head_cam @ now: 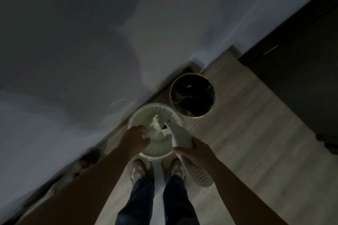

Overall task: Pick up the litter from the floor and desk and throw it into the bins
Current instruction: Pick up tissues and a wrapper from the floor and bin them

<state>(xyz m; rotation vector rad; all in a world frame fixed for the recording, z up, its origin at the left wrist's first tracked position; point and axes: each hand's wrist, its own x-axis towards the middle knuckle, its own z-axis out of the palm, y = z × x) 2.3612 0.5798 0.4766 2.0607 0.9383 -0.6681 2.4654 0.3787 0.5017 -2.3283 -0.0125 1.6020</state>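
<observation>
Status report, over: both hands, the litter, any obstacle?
Left hand pinches crumpled white tissue over pale round ribbed bin. Right hand grips white curved sheet, tipped into same bin. Nothing blocks the opening.

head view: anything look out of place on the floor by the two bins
Yes: a loose pale shoe lies tipped over on the light wooden floor, zigzag sole showing, just right of the person's right foot. Both feet already wear shoes, so it is a stray.

Dim pale wall, light wood floor
</observation>
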